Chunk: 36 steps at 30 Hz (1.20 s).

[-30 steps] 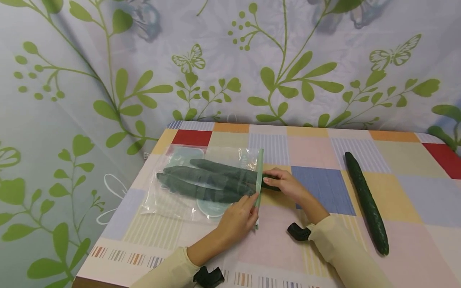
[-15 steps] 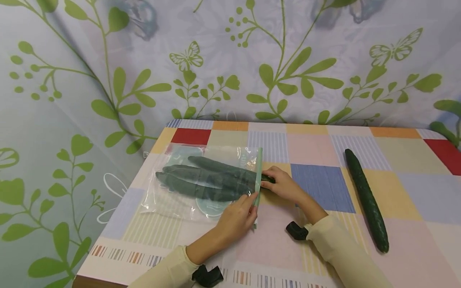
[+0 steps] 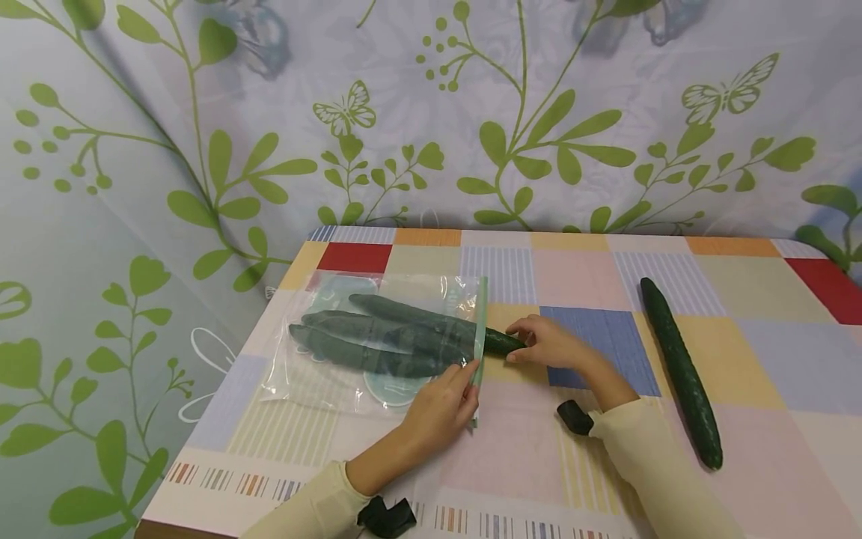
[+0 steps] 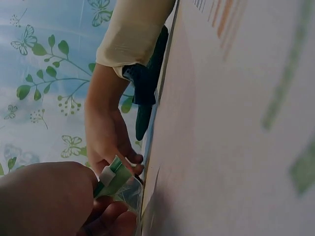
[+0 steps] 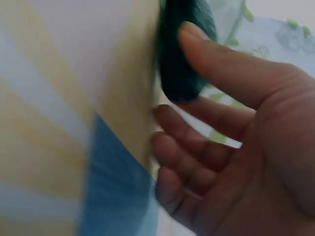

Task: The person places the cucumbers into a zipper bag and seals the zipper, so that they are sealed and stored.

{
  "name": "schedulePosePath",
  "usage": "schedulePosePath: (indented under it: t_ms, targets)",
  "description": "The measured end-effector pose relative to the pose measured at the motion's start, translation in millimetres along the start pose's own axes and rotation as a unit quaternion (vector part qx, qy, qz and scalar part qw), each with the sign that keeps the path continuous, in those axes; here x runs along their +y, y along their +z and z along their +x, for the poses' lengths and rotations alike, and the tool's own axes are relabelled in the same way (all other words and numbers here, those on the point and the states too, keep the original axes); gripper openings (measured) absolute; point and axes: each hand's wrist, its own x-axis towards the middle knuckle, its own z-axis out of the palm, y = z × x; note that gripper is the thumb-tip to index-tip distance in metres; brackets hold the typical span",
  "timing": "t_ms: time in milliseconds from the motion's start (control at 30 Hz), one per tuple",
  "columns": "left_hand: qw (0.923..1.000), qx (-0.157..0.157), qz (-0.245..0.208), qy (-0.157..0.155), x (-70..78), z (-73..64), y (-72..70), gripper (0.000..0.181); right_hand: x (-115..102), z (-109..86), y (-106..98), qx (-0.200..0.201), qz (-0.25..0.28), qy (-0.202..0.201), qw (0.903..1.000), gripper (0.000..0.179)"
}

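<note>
Faintly printed bag [image 3: 414, 289] (perhaps lettered).

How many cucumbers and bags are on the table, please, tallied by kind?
Clear bag: 1
Cucumbers: 4 (1 loose, 3 bagged, one of these jutting partly out)
Total: 5

on the tablecloth [image 3: 512, 449], a zip bag [image 3: 296, 382] lies left, mouth [image 3: 481, 314] to the right, cucumbers [image 3: 377, 329] in it; one cucumber [image 3: 501, 343] pokes out through the mouth. a loose cucumber [image 3: 680, 372] lies apart on the right. a curtain [image 3: 404, 60] hangs behind.
</note>
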Motion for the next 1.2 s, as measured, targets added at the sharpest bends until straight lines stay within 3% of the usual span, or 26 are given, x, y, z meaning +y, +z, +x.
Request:
schedulePosePath:
  t_ms: [133,267,400,933,1200]
  targets:
    - [1.0,0.006,0.003,0.003,-0.5,-0.4,0.8,0.034,2,-5.3,-9,-0.04,0.026,0.033,0.9983,0.049]
    - [0.9998,0.014,0.007,0.009,-1.5,0.0,1.5,0.034,3,-5.3,-12,-0.047,0.019,0.032,0.9982,0.038]
    - [0.9997,0.017,0.012,0.013,-2.4,0.5,1.7,0.034,4,-2.4,-10,-0.033,0.006,0.013,0.9994,0.029]
    - [0.9996,0.009,0.025,0.013,-2.6,0.8,3.8,0.034,-7,17.0,4,0.049,0.034,0.003,0.9982,0.021]
    - [0.9995,0.011,0.029,0.01,-2.5,1.1,3.0,0.033,-18,27.1,12,0.07,0.037,0.005,0.9968,0.019]
